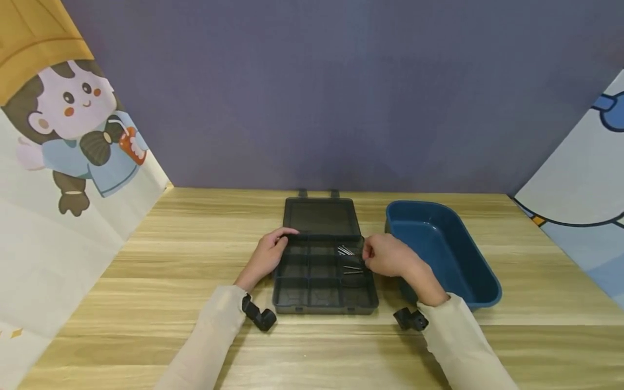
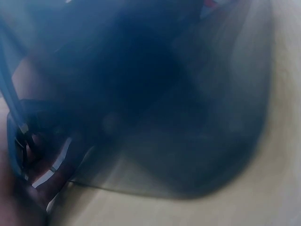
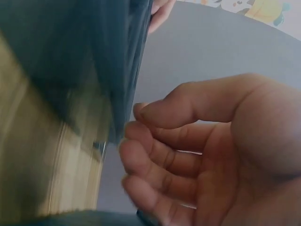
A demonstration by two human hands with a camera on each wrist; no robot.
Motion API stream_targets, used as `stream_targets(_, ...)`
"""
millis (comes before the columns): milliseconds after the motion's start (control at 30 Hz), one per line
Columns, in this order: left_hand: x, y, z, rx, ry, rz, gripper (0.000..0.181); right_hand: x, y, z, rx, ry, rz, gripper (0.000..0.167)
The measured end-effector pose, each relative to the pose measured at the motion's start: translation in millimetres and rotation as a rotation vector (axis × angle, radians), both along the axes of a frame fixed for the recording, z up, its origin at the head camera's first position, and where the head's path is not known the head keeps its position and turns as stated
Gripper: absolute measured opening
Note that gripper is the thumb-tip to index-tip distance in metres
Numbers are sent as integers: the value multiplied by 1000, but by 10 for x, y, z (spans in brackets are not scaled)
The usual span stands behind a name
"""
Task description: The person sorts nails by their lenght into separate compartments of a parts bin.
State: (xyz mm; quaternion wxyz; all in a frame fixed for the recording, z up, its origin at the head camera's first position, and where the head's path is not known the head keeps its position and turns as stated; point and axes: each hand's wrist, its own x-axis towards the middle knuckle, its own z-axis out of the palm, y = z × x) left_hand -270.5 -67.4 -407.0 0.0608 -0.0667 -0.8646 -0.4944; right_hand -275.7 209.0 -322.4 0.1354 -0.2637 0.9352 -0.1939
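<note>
A dark translucent compartment box [image 1: 324, 297] lies on the table with its lid [image 1: 320, 215] folded back. Several thin silvery metal rods [image 1: 345, 250] are in the far right compartment. More thin rods [image 1: 353, 270] lie in the compartment nearer the front. My left hand [image 1: 265, 253] rests at the box's far left corner, its index finger stretched along the back edge. At the right rim, my right hand [image 1: 390, 255] has curled fingers, thumb against index fingertip, also seen in the right wrist view [image 3: 188, 155]. Whether anything is pinched there is hidden.
A deep blue plastic bin [image 1: 446, 254] stands right of the box, partly behind my right forearm. The wooden table [image 1: 205, 227] ends at a purple-grey back panel [image 1: 317, 97]. Panels with cartoon prints flank both sides. The left wrist view is mostly a dark blur.
</note>
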Motion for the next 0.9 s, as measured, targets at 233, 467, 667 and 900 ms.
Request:
stream_targets(233,-21,13,7,4,5,-11,33,-47,152,3,15,1,-45,15)
stream_targets(467,1,-8,-10,3,9,1,33,-85,176,-50,30,43,-81,12)
stream_targets(667,30,-18,1,2,66,35,32,-158,38,-112,-82,59,-188,17)
stream_targets(900,-4,19,16,74,131,120,29,-335,-67,-203,-285,-12,-276,33)
